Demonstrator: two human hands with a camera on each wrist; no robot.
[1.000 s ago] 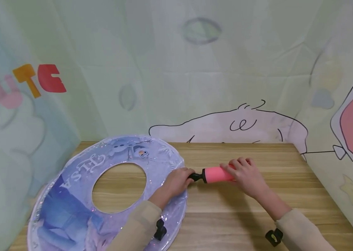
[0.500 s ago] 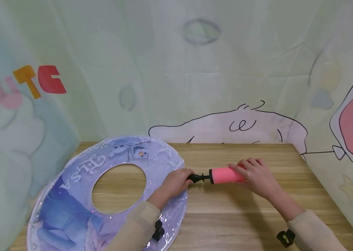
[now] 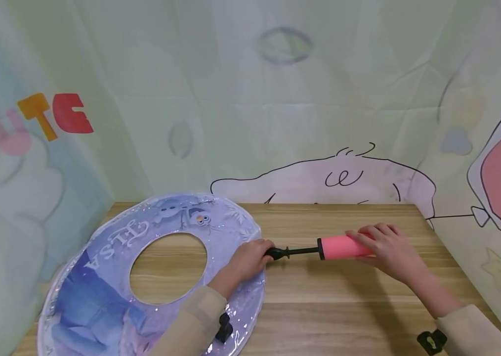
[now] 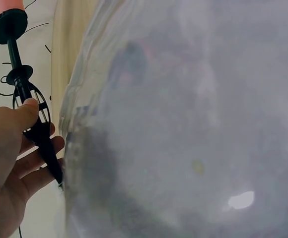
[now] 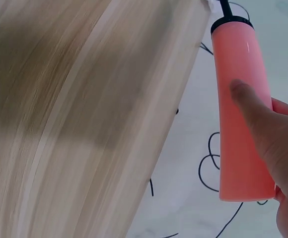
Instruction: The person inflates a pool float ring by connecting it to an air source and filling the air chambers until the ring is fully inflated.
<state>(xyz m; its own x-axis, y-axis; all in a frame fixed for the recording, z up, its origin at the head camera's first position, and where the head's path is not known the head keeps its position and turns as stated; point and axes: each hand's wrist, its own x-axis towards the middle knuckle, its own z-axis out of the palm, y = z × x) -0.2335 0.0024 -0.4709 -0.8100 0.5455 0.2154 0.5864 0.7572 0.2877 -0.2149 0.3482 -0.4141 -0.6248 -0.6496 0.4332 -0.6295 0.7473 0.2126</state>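
An inflated swim ring [image 3: 228,217] with a blue-purple cartoon print and the word ELSA lies on the left of the table. To its right is a hand air pump with a pink barrel [image 3: 337,246] and a black rod [image 3: 305,250] drawn well out. My left hand [image 3: 247,259], over the ring's right side, grips the pump's black end. In the left wrist view the tapered nozzle [image 4: 47,154] points at the ring's edge, its tip right at the side wall. My right hand [image 3: 388,252] holds the pink barrel, thumb along one side in the right wrist view.
A wood-grain table [image 3: 313,316] lies beneath everything. Printed cloth walls [image 3: 179,99] enclose its back and sides, with cartoon drawings and coloured letters. Black wrist cameras [image 3: 432,341] hang at both sleeves.
My right hand has moved rightward with the pink barrel, drawing out a long stretch of black rod. My left hand and the swim ring have stayed in place.
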